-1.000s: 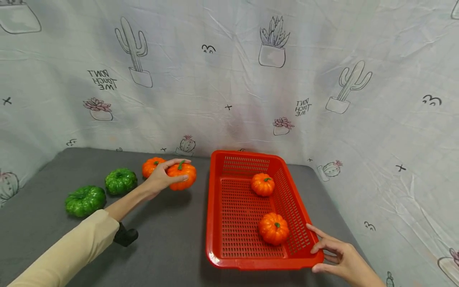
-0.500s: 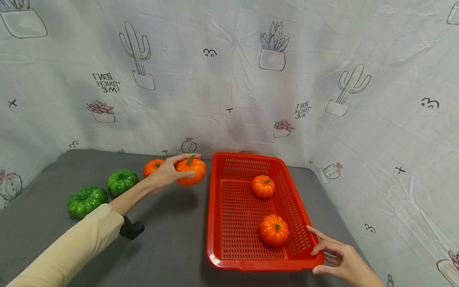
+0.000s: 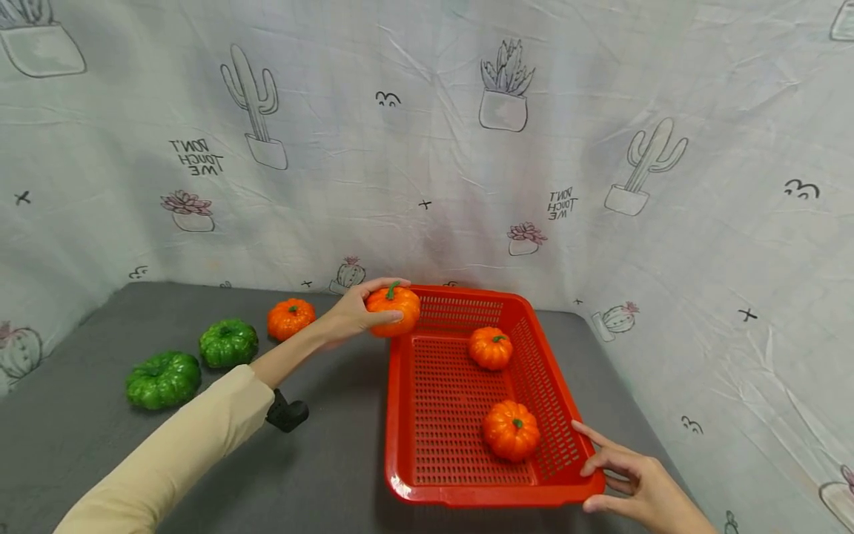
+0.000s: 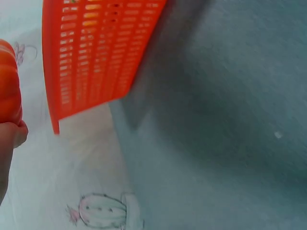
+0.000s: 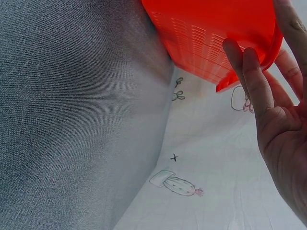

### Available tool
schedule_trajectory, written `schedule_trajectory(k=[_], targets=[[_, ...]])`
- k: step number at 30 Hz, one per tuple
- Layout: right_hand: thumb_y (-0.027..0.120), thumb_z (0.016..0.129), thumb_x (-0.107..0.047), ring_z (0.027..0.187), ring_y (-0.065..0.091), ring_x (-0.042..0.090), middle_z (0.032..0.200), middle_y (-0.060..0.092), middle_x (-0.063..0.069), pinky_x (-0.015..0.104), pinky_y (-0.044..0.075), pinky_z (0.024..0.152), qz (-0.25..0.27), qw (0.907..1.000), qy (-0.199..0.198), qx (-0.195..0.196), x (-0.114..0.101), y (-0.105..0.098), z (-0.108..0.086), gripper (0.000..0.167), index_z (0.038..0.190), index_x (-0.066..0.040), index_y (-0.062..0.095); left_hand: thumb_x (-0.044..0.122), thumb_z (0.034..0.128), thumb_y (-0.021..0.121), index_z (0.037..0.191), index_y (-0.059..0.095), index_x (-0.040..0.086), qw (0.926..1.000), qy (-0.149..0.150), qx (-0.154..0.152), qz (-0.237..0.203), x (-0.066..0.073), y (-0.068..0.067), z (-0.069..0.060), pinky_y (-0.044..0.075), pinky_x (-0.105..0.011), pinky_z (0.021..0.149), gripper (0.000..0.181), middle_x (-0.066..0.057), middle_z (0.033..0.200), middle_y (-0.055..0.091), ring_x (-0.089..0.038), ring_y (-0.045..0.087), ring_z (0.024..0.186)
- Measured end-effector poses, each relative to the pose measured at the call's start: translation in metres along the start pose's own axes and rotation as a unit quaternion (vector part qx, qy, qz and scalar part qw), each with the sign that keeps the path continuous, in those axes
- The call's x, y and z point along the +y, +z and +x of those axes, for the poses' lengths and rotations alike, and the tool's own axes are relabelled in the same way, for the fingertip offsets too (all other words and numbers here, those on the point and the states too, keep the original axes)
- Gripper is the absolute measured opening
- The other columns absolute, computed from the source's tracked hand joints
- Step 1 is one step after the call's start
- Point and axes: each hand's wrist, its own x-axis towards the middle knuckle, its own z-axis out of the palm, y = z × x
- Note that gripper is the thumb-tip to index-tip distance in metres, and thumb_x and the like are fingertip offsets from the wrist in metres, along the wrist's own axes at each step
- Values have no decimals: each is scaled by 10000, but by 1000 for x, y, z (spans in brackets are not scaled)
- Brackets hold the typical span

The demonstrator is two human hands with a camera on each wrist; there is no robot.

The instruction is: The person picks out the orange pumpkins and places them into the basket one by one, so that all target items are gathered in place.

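My left hand (image 3: 352,313) grips an orange pumpkin (image 3: 398,305) with a green stem, raised at the far left corner of a red plastic basket (image 3: 394,415). In the left wrist view the pumpkin (image 4: 8,86) is cut off at the left edge, beside the basket's slotted wall (image 4: 96,52). My right hand (image 3: 630,475) holds the basket's near right corner, fingers over and under its rim. The right wrist view shows the fingertips of the right hand (image 5: 283,110) against the basket's outer side (image 5: 216,38). Inside the basket lie two orange pumpkins, one farther back (image 3: 490,348) and one nearer (image 3: 511,432).
Left of the basket on the grey cloth (image 3: 333,460) sit another orange pumpkin (image 3: 290,319) and two green pumpkins, one behind (image 3: 228,343) and one in front (image 3: 163,380). A white curtain printed with cacti (image 3: 427,148) hangs behind the table.
My left hand has carried the orange pumpkin rightward and slightly up, from the cloth side to the basket's edge. The orange pumpkin behind that hand is now fully visible. My right hand keeps its place.
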Motion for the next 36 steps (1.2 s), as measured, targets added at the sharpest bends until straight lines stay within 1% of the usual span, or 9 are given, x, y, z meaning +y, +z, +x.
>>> schedule_trajectory(k=[9, 12, 15, 18, 21, 24, 29, 32, 36], targets=[[747, 747, 72, 1233, 413, -84, 1436, 428, -166, 186, 512, 807, 111, 9998, 155, -42, 0, -1, -2, 323, 1002, -87, 629, 87, 901, 672, 1375, 510, 167, 9998, 160, -118, 48, -6, 24, 34, 516, -326, 812, 508, -114, 1238, 563, -251, 568, 1009], [745, 746, 76, 1237, 416, -79, 1436, 430, -158, 193, 513, 812, 118, 9998, 155, -38, 0, -2, -2, 325, 1003, -88, 629, 99, 886, 692, 1376, 517, 157, 9994, 192, -140, 246, -9, 31, 45, 511, -325, 828, 524, -99, 1242, 571, -235, 576, 1007], [746, 750, 67, 1243, 409, -82, 1438, 425, -159, 197, 513, 817, 124, 9997, 189, -65, -1, -2, -2, 319, 1003, -90, 632, 107, 869, 714, 1381, 516, 114, 9981, 234, -292, 498, -12, 36, 55, 502, -318, 851, 549, -85, 1299, 551, -218, 582, 1016], [748, 759, 44, 1240, 399, -96, 1435, 419, -179, 198, 514, 814, 117, 9995, 290, -104, -1, -2, -2, 303, 1001, -97, 635, 82, 857, 721, 1389, 499, 63, 9964, 262, -637, 493, -16, 36, 64, 502, -324, 864, 577, -111, 1359, 513, -223, 580, 1023], [753, 765, 18, 1229, 396, -107, 1432, 418, -190, 196, 516, 801, 39, 9992, 382, -105, -1, -2, -2, 292, 998, -115, 638, 46, 849, 718, 1415, 463, 59, 9935, 271, -1029, 401, -18, 32, 73, 498, -328, 881, 621, -145, 1420, 452, -228, 567, 1053], [760, 758, 16, 1229, 407, -92, 1441, 425, -158, 204, 521, 795, -22, 9994, 317, -94, 0, -1, -2, 304, 998, -123, 637, 58, 845, 724, 1424, 451, 69, 9892, 157, -1364, 518, -18, 24, 80, 494, -318, 877, 641, -159, 1379, 475, -221, 556, 1055], [755, 752, 41, 1240, 420, -61, 1448, 434, -115, 216, 525, 801, 49, 9997, 194, -104, 2, 0, -2, 322, 1009, -111, 634, 104, 847, 723, 1387, 489, 69, 9782, -199, -1920, 763, -15, 14, 93, 493, -313, 837, 589, -109, 1246, 546, -213, 550, 1010], [752, 755, 44, 1233, 421, -64, 1443, 434, -129, 211, 526, 792, 18, 9997, 216, -62, 3, 0, -3, 326, 1012, -117, 635, 101, 858, 705, 1389, 483, 65, 9705, -346, -2273, 719, -13, 11, 102, 490, -306, 839, 576, -95, 1256, 538, -203, 545, 1005], [753, 748, 57, 1238, 430, -47, 1448, 441, -89, 217, 529, 791, -5, 9998, 179, 5, 3, 0, -4, 338, 1015, -115, 636, 79, 851, 709, 1406, 452, 29, 9578, -639, -2760, 486, -13, 8, 112, 498, -314, 854, 613, -108, 1288, 518, -196, 555, 1013]])
